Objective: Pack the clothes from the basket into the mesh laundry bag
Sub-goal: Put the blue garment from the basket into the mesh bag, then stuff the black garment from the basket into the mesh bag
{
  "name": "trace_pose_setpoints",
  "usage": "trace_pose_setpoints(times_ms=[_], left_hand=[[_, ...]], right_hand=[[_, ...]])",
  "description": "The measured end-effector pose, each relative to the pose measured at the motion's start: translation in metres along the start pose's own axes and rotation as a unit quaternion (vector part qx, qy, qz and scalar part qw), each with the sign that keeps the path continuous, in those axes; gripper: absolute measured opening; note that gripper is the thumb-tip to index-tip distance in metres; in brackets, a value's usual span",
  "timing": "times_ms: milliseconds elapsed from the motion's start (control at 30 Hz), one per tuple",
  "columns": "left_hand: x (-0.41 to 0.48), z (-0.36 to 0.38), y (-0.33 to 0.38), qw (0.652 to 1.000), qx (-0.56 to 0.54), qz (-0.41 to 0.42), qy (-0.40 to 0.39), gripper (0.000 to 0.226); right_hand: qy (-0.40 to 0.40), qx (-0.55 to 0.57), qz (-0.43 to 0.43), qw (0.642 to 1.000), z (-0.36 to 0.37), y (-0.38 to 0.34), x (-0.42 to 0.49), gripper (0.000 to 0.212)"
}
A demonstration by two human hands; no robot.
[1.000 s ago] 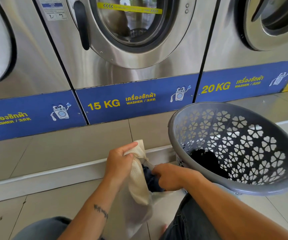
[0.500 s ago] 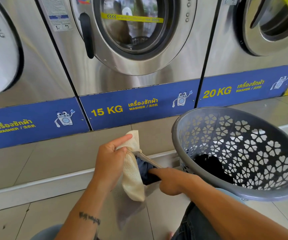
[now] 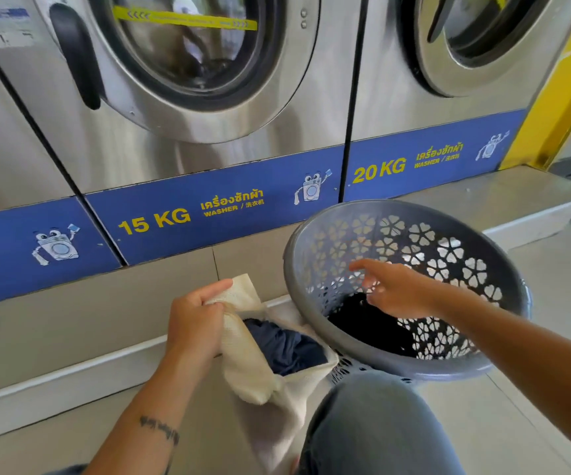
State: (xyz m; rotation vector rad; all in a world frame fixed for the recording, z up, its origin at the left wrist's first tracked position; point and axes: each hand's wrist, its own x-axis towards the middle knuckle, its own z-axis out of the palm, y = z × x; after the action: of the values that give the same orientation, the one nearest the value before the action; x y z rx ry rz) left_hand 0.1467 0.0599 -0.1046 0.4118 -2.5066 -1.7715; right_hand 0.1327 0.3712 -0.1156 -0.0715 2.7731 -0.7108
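Observation:
A cream mesh laundry bag (image 3: 253,378) hangs low in the middle, its mouth held open by my left hand (image 3: 196,323), which grips the upper rim. A dark blue garment (image 3: 284,346) lies inside the bag's mouth. To the right stands a grey plastic basket (image 3: 311,286) with flower-shaped holes, tilted toward me. Black clothing (image 3: 366,320) lies at its bottom. My right hand (image 3: 394,289) reaches into the basket just above the black clothing, fingers spread and holding nothing.
Steel front-loading washers with blue 15 KG (image 3: 208,214) and 20 KG (image 3: 397,166) panels stand close ahead on a raised tiled step (image 3: 71,310). My jeans-clad knee (image 3: 376,423) is below the basket. A yellow post (image 3: 565,97) rises at the right.
My right hand left the bag's mouth, where it had pushed in the blue garment, and moved right into the basket. The left hand kept its grip on the bag.

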Motion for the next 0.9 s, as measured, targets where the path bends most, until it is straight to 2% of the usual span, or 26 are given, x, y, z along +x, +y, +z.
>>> trace_pose_setpoints(times_ms=[100, 233, 433, 733, 833, 900], left_hand=[[0.008, 0.026, -0.015, 0.999, 0.034, -0.039, -0.012, 0.055], [0.021, 0.051, -0.025, 0.996, 0.072, -0.047, -0.016, 0.05], [0.049, 0.067, -0.04, 0.993, 0.098, -0.036, -0.047, 0.046], [0.09, 0.09, -0.065, 0.996, 0.044, -0.057, -0.061, 0.035], [0.095, 0.089, -0.077, 0.995, 0.024, -0.072, -0.061, 0.03], [0.098, 0.086, -0.082, 0.995, 0.017, -0.073, -0.066, 0.028]], right_hand=[[-0.073, -0.086, 0.031, 0.993, 0.02, 0.029, 0.017, 0.068], [-0.136, -0.167, 0.059, 0.975, 0.044, 0.056, 0.045, 0.074], [-0.241, -0.293, 0.075, 0.922, 0.079, 0.077, 0.1, 0.09], [-0.316, -0.336, 0.091, 0.883, 0.15, 0.108, 0.177, 0.128], [-0.341, -0.336, 0.104, 0.872, 0.18, 0.122, 0.179, 0.134], [-0.338, -0.349, 0.092, 0.869, 0.199, 0.129, 0.177, 0.13]])
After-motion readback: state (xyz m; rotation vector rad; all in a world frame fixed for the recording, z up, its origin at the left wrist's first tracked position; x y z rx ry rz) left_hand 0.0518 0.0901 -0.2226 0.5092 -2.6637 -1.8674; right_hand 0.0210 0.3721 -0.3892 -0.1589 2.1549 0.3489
